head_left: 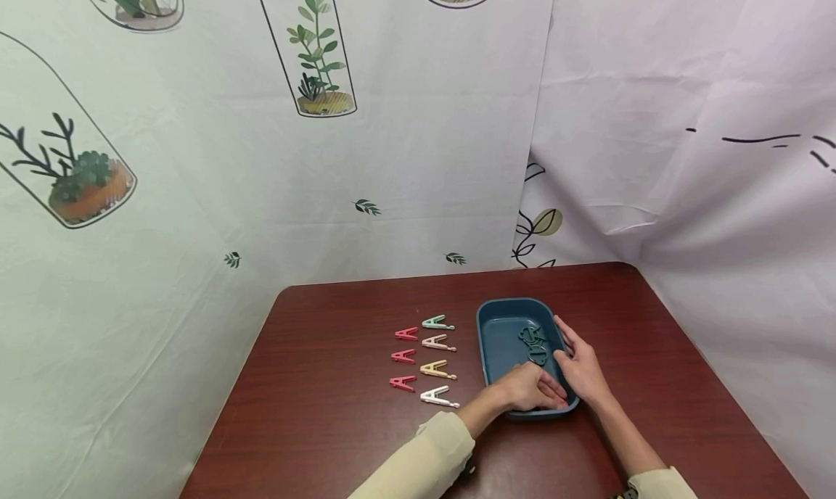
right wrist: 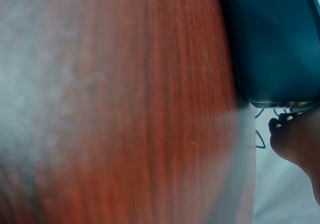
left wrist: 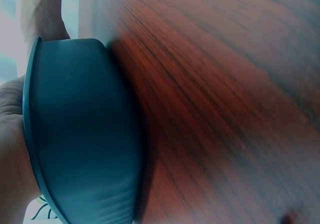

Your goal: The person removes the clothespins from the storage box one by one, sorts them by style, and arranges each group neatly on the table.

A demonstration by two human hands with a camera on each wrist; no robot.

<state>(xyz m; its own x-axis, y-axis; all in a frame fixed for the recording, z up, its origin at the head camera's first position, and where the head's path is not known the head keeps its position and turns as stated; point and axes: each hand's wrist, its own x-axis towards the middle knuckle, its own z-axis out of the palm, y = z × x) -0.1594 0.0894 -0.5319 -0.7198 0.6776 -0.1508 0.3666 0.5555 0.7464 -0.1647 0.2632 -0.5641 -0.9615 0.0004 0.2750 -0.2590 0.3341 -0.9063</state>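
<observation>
Pinching the tray (head_left: 500, 344) along its right side, the right grip (head_left: 583, 372) holds it right of the pegs (head_left: 429, 369); whether the left grip (head_left: 530, 387), in the near end, holds anything cannot be told. A slackened pinch could let the tray slide, jumbling the green pieces (head_left: 538, 353).

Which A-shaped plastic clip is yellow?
The yellow plastic clip in the four-clip column, between the beige clip and white clip; no other is yellow.
</observation>
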